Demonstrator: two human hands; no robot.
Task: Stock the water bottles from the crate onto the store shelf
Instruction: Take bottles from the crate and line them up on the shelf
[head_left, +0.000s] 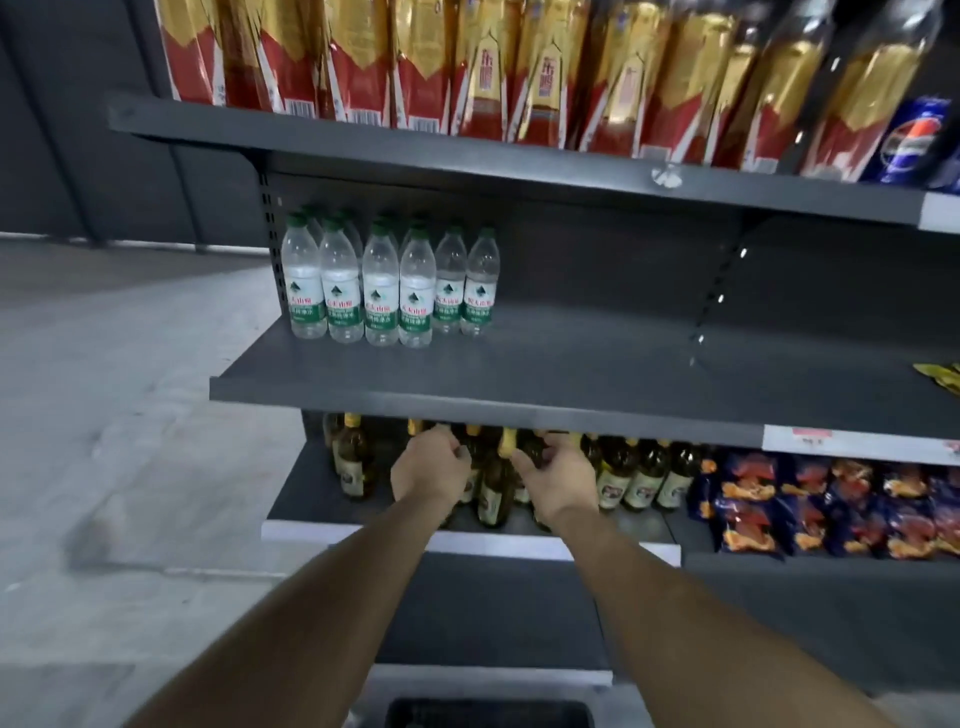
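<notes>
Green-capped clear water bottles (388, 283), grey shelf (571, 374)

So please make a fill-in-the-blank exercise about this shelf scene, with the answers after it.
1. The water bottles have caps of ____ colour.
2. They stand at the ____ end of the middle shelf.
3. The left hand and right hand are in front of the dark glass bottles, one shelf ____ the water.

Missing words: green; left; below

Clear plastic water bottles with green caps and green-white labels (389, 283) stand upright in rows at the left end of the dark grey metal middle shelf (571, 374). Below its front edge, the left hand (428, 467) and right hand (556, 475) reach out side by side, fingers curled, before dark glass bottles with yellow caps (496, 480).
</notes>
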